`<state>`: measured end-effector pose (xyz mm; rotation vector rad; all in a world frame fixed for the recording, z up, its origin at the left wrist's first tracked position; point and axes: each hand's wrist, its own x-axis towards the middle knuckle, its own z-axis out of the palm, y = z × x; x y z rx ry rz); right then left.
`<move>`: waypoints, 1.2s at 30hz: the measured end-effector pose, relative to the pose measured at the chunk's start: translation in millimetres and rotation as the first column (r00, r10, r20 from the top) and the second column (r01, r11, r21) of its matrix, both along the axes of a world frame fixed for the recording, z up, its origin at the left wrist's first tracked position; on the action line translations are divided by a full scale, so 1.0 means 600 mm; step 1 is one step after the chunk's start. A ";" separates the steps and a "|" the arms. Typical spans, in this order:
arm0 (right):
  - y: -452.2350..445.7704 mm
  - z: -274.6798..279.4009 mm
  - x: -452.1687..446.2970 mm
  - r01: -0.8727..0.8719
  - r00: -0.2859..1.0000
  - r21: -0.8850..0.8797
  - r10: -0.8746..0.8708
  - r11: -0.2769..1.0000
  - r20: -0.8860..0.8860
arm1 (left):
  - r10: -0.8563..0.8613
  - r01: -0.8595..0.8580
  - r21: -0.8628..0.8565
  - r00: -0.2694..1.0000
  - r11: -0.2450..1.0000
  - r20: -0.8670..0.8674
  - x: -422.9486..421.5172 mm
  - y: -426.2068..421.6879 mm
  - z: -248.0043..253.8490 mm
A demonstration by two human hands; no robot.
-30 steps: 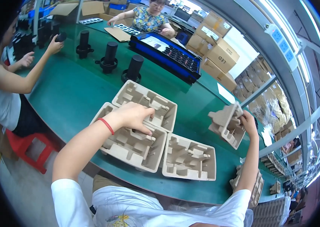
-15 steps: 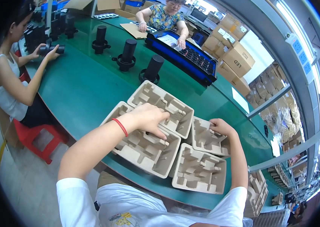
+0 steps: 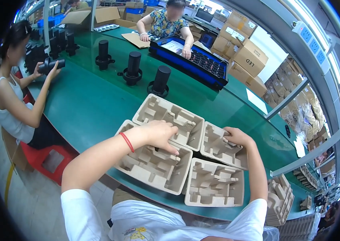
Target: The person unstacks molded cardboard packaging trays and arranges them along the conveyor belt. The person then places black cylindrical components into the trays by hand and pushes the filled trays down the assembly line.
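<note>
Four beige moulded-pulp trays with shaped compartments sit in a cluster before me. My left hand (image 3: pixel 160 135) reaches across the adjoining rims of the back-left tray (image 3: pixel 146 116) and the front-left tray (image 3: pixel 146 174). Its thumb and fingers are spread, thumb over the front tray and fingertips over the back one; a red cord circles that wrist. My right hand (image 3: pixel 238 136) has its fingers curled over the far edge of the back-right tray (image 3: pixel 212 142), with fingertips partly hidden. Below that lies the front-right tray (image 3: pixel 214 197), touched by neither hand.
Black cylinders on ringed bases (image 3: pixel 161 80) stand beyond the trays on the green table (image 3: pixel 93 108). A co-worker at left handles a black cylindrical part (image 3: pixel 53 66). Another reaches into a black-and-blue crate (image 3: pixel 186 64). More pulp trays (image 3: pixel 278 199) are stacked at right, by a metal frame.
The view has shifted slightly, so the trays and table appear a little lower. Both hands keep nearly the same places on the trays. The left co-worker's part has tilted.
</note>
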<state>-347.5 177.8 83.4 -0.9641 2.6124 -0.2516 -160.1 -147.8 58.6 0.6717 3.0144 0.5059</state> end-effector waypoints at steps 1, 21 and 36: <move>0.007 0.008 -0.001 -0.006 1.000 -0.056 0.007 0.998 0.025 | -0.022 0.021 0.027 0.999 0.999 0.039 0.003 -0.007 0.007; -0.504 0.047 -0.021 -0.246 0.811 -0.139 0.125 0.959 -0.572 | 0.756 -0.376 0.873 0.654 0.311 0.012 -0.034 -0.261 -0.220; -0.343 0.111 0.045 0.169 0.975 -0.933 -0.193 0.319 0.110 | 0.796 -0.554 0.729 0.605 0.402 0.020 -0.035 -0.254 -0.223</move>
